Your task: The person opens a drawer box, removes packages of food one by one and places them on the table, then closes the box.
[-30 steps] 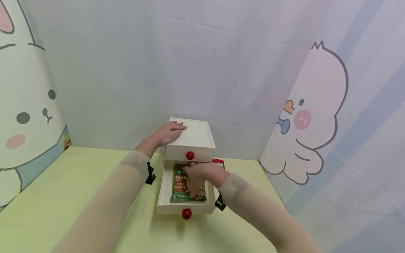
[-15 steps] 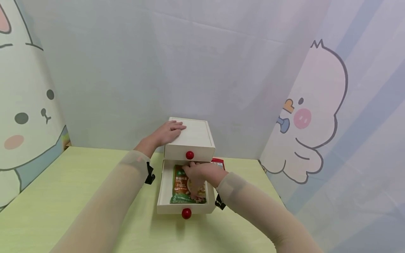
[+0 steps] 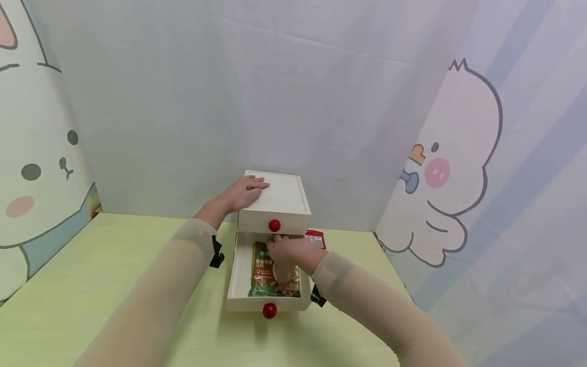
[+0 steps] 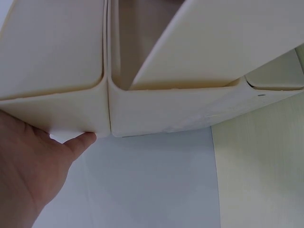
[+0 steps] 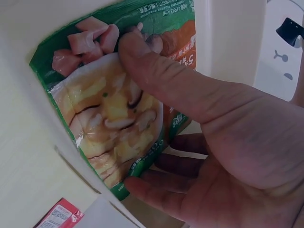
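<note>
A small white cabinet with two stacked drawers stands on the table. Its lower drawer is pulled out, while the upper one is closed. My left hand rests on the cabinet's top left side, fingers extended; in the left wrist view, that hand lies along the cabinet. Inside the drawer is a green and orange soup packet with a picture of a bowl. My right hand reaches in and pinches it. In the right wrist view, the thumb lies across the packet, fingers at its far edge.
Red knobs stick out from both drawer fronts. A red packet lies on the table just right of the cabinet, partly hidden. Behind stands a pale curtain printed with cartoon animals.
The soup packet has shifted slightly toward the drawer's front and to the right, with my right hand on it. My left hand has stayed on the cabinet.
</note>
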